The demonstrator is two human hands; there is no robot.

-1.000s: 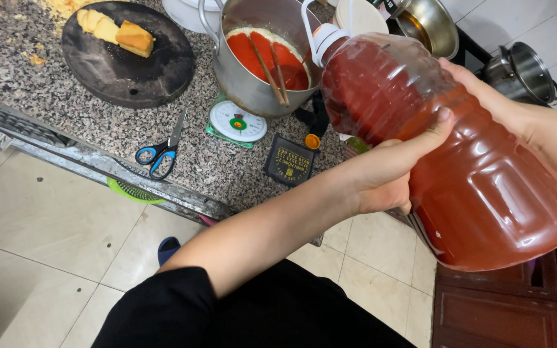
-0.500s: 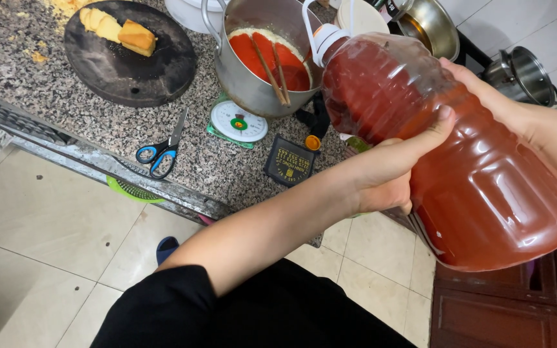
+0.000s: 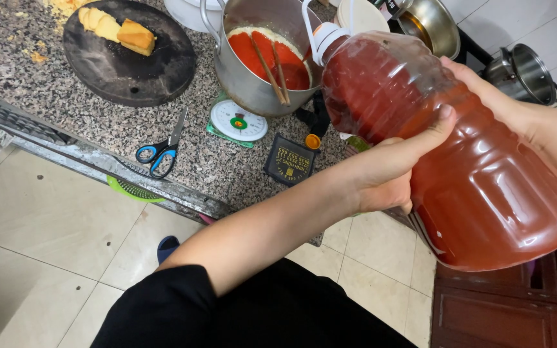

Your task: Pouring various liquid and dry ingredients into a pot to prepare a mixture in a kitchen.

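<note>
Nothing has shifted over the last second: both hands, left [image 3: 388, 174] and right [image 3: 485, 90], still grip the big bottle [image 3: 459, 161] of reddish liquid, tilted with its neck over the pot [image 3: 259, 84] on the worktop [image 3: 214, 161].

Speckled granite counter [image 3: 66, 109] fills the picture's top left. On it: round dark board [image 3: 130, 61] w/ yellow cake pieces at 10 o'clock, steel pot [image 3: 259, 90] of red sauce at 12 — small kitchen scale [image 3: 238, 121] just below it. Blue-handled scissors [image 3: 162, 145] near the counter edge, black packet [image 3: 289, 160] at 3 o'clock of them.
</note>
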